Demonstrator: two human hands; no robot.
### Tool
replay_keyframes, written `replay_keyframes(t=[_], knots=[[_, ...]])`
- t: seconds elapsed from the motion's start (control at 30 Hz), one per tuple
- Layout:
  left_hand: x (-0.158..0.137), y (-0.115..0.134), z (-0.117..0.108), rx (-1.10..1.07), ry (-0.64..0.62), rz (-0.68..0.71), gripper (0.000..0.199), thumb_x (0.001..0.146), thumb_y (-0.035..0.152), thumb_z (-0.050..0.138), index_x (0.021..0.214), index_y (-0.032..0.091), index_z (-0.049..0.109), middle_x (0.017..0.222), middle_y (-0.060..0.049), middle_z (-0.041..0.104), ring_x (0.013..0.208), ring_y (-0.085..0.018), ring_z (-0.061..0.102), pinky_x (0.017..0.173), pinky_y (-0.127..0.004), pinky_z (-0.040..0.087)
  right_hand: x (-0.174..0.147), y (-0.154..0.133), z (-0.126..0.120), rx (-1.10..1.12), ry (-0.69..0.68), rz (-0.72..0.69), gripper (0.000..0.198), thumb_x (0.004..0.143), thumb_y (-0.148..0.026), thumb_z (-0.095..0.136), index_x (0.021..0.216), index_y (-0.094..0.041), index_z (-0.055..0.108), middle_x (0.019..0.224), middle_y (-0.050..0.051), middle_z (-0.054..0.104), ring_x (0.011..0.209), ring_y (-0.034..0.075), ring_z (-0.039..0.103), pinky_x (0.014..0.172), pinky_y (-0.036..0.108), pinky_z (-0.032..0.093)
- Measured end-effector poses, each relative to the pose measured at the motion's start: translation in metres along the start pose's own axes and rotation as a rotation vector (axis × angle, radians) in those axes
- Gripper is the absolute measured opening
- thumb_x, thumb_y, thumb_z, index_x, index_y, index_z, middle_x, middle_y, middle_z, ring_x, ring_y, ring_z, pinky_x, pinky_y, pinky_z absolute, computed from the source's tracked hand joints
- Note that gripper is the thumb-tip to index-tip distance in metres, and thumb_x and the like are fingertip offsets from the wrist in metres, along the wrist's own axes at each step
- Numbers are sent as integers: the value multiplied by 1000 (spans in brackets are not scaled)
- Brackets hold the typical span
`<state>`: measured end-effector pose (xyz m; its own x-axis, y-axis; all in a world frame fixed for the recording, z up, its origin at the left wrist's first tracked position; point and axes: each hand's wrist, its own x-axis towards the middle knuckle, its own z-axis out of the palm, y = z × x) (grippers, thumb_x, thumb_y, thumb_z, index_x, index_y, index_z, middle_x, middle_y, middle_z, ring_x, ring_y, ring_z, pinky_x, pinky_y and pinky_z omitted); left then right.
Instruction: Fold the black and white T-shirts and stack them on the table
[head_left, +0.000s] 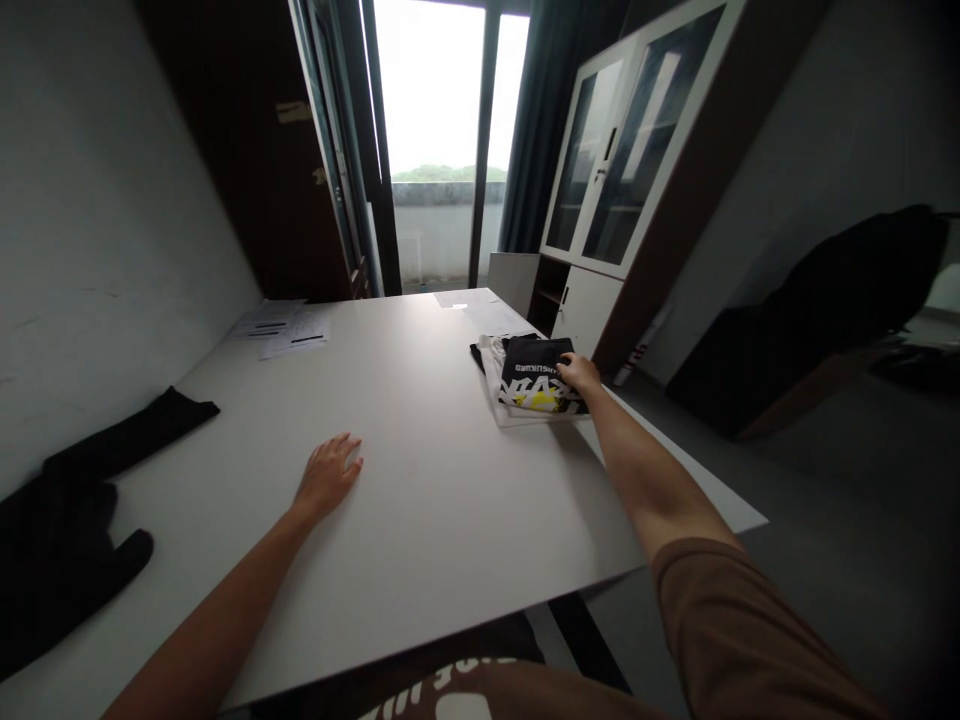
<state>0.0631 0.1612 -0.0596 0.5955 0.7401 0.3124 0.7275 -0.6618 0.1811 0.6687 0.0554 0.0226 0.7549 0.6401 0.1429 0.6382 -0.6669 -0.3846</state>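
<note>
My left hand point(330, 472) lies palm down on the white table point(420, 480), fingers stretched out and holding nothing. At the table's right side my right hand point(581, 372) grips the right edge of a folded black T-shirt point(534, 356) with white lettering and a yellow print. That T-shirt lies on top of a small stack of folded clothes, where a white garment point(491, 362) and some black fabric show at the left edge. The fingertips of my right hand are partly hidden against the cloth.
A black garment point(67, 520) lies spread at the table's left side. Printed papers point(296, 335) rest at the far left corner, more paper point(491, 315) at the far right. A glass-door cabinet point(600, 170) stands behind, and a black-covered object point(810, 310) is on the right.
</note>
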Motion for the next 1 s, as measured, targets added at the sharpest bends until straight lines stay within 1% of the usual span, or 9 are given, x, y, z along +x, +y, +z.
replay_keyframes(t=[0.13,0.23,0.4,0.47,0.6,0.7,0.77,0.9,1.0], knots=[[0,-2,1,-7,2,-11,42,98,35,49,135,22,63,149,-12,57,136,-29,52,118,-49,36,19,-11,-21,-44,21,-112,39,92,-36,61,129,-28,72,128,8,71,115,26,66,98,33,49],[-1,-1,1,-1,1,-16,42,98,35,49,136,22,62,149,-11,57,136,-28,51,118,-49,35,26,-6,-32,-72,54,-178,40,94,-37,60,132,-28,70,127,8,71,114,26,65,97,33,48],[-2,2,0,-5,-1,-12,43,98,36,48,136,22,62,149,-11,57,136,-29,51,119,-48,35,8,17,-17,-199,-106,-94,47,95,-39,60,138,-23,65,134,16,64,120,30,60,99,39,47],[-1,3,-1,-2,3,-11,43,98,36,48,136,21,62,148,-11,57,136,-29,51,118,-49,35,-2,18,-9,-250,-46,-55,46,95,-41,59,137,-24,66,140,19,57,127,34,54,101,45,46],[0,3,-1,19,-3,-10,43,98,36,47,135,21,63,149,-12,56,136,-29,51,118,-48,36,-8,-5,-1,-202,163,-140,43,100,-42,52,136,-23,66,142,18,52,130,33,49,107,45,42],[0,4,-1,18,-7,-8,43,99,36,47,135,21,63,149,-12,56,136,-29,51,118,-48,36,-14,-32,10,-93,111,-252,47,102,-45,46,141,-22,61,141,15,53,127,29,52,109,40,40],[0,5,-2,15,-8,-8,42,99,36,47,135,22,63,149,-11,56,136,-28,51,118,-47,36,-22,-48,23,-70,42,-267,53,101,-52,47,144,-22,58,143,16,53,129,31,50,110,43,40],[-1,10,-4,15,-1,-11,43,99,36,48,136,21,62,149,-11,56,136,-28,51,118,-46,36,-40,-71,43,-150,20,-173,62,93,-56,60,142,-18,56,142,22,52,132,39,45,110,61,35],[-2,13,-6,15,-7,-6,43,99,35,48,137,20,62,148,-12,57,136,-28,51,119,-46,36,-40,-80,41,-146,30,-100,51,92,-45,61,134,-16,59,136,22,55,127,38,50,104,58,41]])
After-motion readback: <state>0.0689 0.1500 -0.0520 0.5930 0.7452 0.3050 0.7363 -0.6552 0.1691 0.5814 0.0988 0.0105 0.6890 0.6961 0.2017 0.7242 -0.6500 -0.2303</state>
